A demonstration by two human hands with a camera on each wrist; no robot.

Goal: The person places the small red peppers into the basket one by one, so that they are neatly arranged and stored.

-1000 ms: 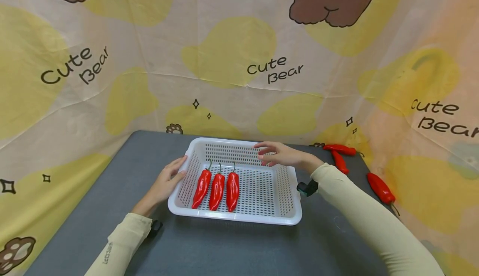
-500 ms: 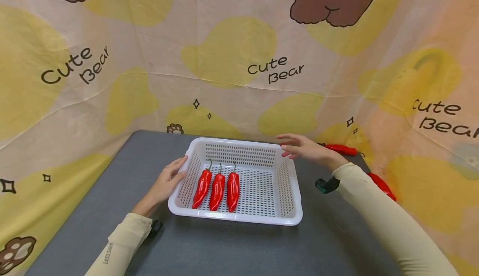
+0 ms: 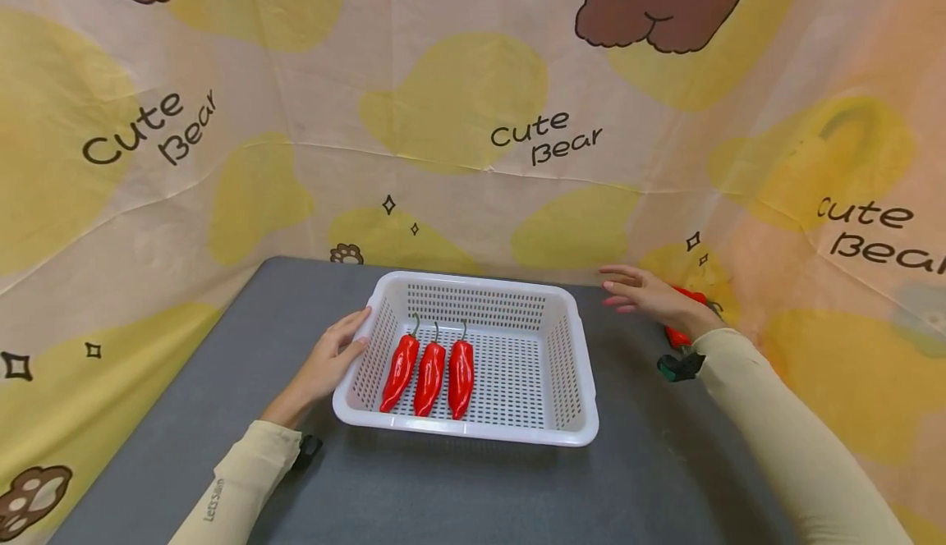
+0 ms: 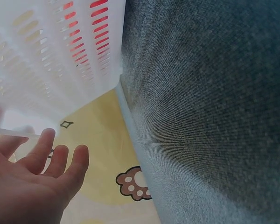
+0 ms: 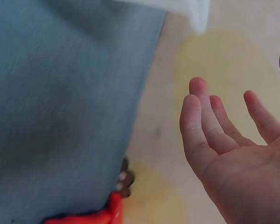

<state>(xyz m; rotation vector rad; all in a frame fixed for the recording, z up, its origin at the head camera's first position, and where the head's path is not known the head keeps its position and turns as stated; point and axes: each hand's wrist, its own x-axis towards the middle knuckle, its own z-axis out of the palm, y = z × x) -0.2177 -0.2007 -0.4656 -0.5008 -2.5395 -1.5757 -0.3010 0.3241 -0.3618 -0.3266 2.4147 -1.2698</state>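
A white perforated plastic basket [image 3: 510, 434] stands on the dark grey table. Three red peppers [image 3: 461, 379] with green stems lie side by side in its left half. At the basket's left rim, my left hand [image 3: 334, 356] holds the edge, its thumb on the rim and fingers along the outside. The left wrist view shows the fingers [image 4: 46, 147] by the basket wall, with red showing through the slots. My right hand [image 3: 650, 295], fingers loosely spread and holding nothing, hovers beyond the basket's far right corner. Its palm [image 5: 252, 177] is bare in the right wrist view.
More red peppers [image 3: 678, 337] lie at the table's far right corner, partly hidden by my right hand and sleeve. A patterned cloth [image 3: 458, 118] hangs behind the table [image 3: 458, 496] and along its sides.
My right hand has moved right, from above the basket's back edge to past its corner toward the peppers at the right. My left hand and the basket have stayed put.
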